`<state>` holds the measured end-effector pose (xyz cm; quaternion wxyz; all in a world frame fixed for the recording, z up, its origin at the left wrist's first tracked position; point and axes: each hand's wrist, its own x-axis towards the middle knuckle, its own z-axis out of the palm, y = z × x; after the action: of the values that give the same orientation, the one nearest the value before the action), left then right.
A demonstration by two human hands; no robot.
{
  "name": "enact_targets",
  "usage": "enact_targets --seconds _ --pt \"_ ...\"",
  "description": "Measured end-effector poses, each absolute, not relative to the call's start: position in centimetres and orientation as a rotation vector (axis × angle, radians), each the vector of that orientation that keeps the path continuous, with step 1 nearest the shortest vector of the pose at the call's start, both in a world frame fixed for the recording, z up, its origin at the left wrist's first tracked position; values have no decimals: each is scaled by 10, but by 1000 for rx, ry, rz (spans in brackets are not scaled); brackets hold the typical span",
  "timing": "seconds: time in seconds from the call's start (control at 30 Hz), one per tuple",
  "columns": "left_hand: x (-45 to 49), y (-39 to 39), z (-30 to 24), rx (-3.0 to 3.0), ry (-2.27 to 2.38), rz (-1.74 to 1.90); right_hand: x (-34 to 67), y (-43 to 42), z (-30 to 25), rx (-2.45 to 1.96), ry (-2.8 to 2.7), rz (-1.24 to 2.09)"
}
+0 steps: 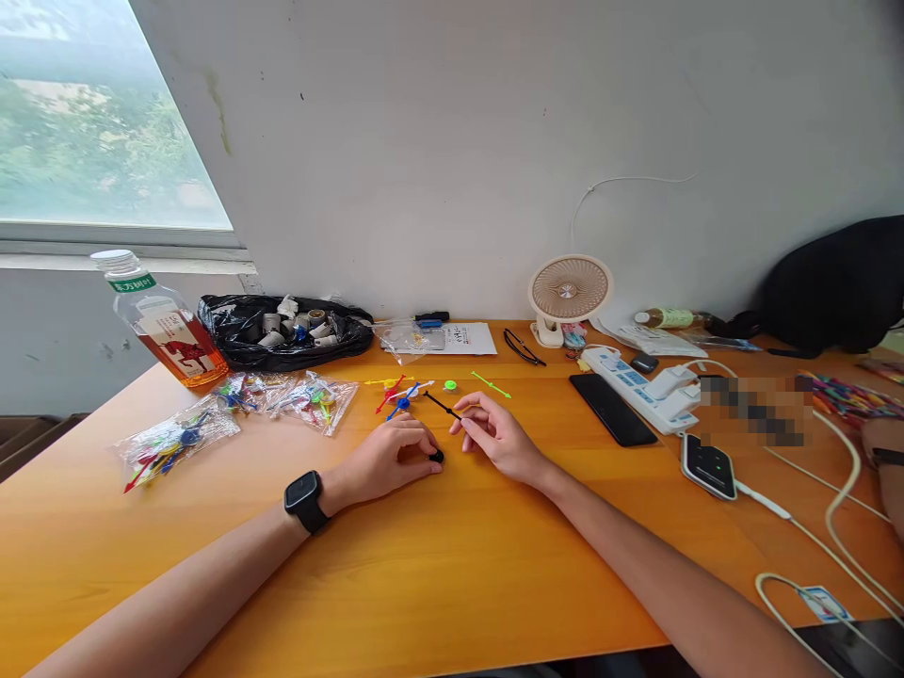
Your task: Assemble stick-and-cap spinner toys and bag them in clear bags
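I have a small, round black piece (pixel 436 456) pinched between the left hand's (pixel 399 447) thumb and fingertips, low over the glossy orange-brown wooden tabletop (pixel 395 574), and a slim black arrow-like stick (pixel 443 406) held near one end by the right hand's (pixel 494 438) bent fingers. I'd keep both pinches light, steadying the round piece and turning only the stick.

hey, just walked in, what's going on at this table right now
A person is handling small black parts with both hands. The left hand pinches a small rounded black piece, while the right hand holds a thin black stick; the two parts are apart. Just beyond lie a green round piece, a green stick and other coloured parts. Clear bags of colourful parts lie to the left.
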<state>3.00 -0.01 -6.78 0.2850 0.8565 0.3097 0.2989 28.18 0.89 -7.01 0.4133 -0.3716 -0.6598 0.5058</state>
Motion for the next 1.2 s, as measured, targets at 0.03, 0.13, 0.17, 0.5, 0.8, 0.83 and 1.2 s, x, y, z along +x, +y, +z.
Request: enact_targets --seconds 0.03,0.13,0.17,0.5,0.8,0.83,1.2 --pt "30 0 -67 2290 809 795 282 9 -69 -920 -1652 1309" --pt "31 1 -65 2259 812 787 282 7 -65 -873 -1650 1449" --pt "31 1 -64 2243 826 778 282 7 -64 -866 -1654 1500" --pt "31 1 -61 2250 819 740 279 2 -68 -1059 -1742 1571" --pt "35 -3 -58 2301 972 713 280 3 -60 -1055 -1647 1598" --pt "35 -3 -57 2315 993 697 280 3 -60 -1053 -1629 1604" --pt "43 -8 -49 2258 1162 623 284 6 -60 -1014 -1632 1693"
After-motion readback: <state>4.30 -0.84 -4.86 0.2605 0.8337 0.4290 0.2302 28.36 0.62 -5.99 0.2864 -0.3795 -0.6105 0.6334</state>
